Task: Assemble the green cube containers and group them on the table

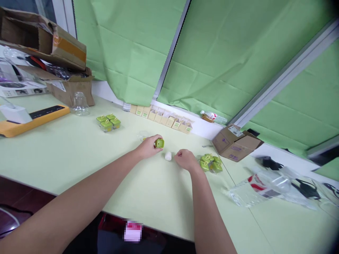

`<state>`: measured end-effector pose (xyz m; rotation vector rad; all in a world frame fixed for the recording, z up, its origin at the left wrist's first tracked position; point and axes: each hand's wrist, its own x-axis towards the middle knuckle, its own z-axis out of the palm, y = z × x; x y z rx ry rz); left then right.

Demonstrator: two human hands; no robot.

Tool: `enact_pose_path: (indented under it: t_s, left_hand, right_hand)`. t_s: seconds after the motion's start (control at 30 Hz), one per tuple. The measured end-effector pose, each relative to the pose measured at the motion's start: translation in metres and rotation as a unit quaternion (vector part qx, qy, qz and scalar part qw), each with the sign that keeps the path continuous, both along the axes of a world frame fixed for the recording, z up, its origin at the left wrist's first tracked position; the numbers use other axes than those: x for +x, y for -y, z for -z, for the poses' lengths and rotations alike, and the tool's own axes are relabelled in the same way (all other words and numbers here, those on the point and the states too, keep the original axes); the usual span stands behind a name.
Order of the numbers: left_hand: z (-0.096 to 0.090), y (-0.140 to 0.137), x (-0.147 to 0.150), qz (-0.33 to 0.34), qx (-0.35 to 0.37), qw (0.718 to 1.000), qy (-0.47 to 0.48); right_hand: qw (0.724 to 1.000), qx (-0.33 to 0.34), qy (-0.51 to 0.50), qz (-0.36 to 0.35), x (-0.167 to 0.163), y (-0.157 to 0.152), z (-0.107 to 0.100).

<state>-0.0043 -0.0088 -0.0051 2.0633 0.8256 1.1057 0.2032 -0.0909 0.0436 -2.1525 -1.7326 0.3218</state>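
My left hand [149, 146] is closed around a small green square lid [159, 143], its hollow side turned towards me. Just right of it a small white cylinder [168, 156], like a little roll, stands on the table. My right hand [186, 159] is beside this white piece, fingers curled in; whatever they may hold is hidden. Behind my left hand lies a small clear container [143, 135], partly covered by the hand. Close to my right wrist sits a group of clear boxes with green lids and loops [211, 163]. A similar cluster of green-lidded boxes [108, 122] is farther left.
Several small cardboard boxes [164, 118] line the back edge. An orange power strip [50, 114] and a clear plastic jar [80, 104] are at left, below stacked cartons [70, 49]. At right are an open carton [235, 143] and a large clear bottle [261, 188] on its side.
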Motion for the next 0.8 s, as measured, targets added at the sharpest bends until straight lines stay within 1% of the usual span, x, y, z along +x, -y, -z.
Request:
enact_pose_path:
  t_s: [0.03, 0.1, 0.2, 0.3, 0.37, 0.43, 0.5, 0.53, 0.6, 0.67, 0.73, 0.8]
  left_hand:
    - [0.0, 0.001, 0.0, 0.006, 0.0, 1.0, -0.012]
    - [0.001, 0.001, 0.0, 0.019, 0.007, 0.999, -0.032]
    - [0.004, 0.0, 0.0, 0.027, 0.022, 0.997, -0.067]
    - [0.007, -0.002, 0.0, 0.021, 0.027, 0.995, -0.093]
    - [0.006, -0.001, 0.0, 0.015, 0.037, 0.995, -0.089]
    - [0.001, 0.002, -0.001, 0.005, 0.064, 0.996, -0.055]
    - [-0.009, 0.006, -0.003, -0.032, 0.093, 0.995, 0.005]
    - [-0.014, 0.007, -0.004, -0.064, 0.097, 0.992, 0.039]
    - [-0.023, 0.008, -0.008, -0.139, 0.084, 0.982, 0.098]
    - [-0.029, 0.007, -0.011, -0.203, 0.055, 0.969, 0.127]
    - [-0.031, 0.005, -0.012, -0.23, 0.023, 0.964, 0.129]
    - [-0.03, 0.005, -0.01, -0.21, -0.005, 0.971, 0.111]
  right_hand:
    - [1.0, -0.025, 0.009, -0.011, 0.002, 0.0, 0.002]
    - [0.998, -0.042, 0.026, -0.03, 0.004, 0.0, 0.006]
    - [0.998, -0.039, 0.044, -0.032, 0.006, -0.001, 0.008]
    - [0.998, -0.023, 0.042, -0.03, 0.008, 0.0, 0.006]
    - [0.998, -0.028, 0.029, -0.039, 0.008, 0.001, 0.005]
    - [0.998, -0.032, 0.017, -0.051, 0.007, 0.002, 0.006]
    - [0.998, -0.024, 0.013, -0.061, 0.005, 0.002, 0.007]
    - [0.998, -0.018, 0.016, -0.064, 0.005, 0.002, 0.007]
    - [0.998, -0.007, 0.026, -0.058, 0.005, 0.001, 0.009]
    - [0.998, 0.006, 0.036, -0.044, 0.005, 0.0, 0.01]
    - [0.998, 0.022, 0.051, -0.03, 0.006, -0.002, 0.01]
    - [0.997, 0.036, 0.069, -0.01, 0.007, -0.003, 0.011]
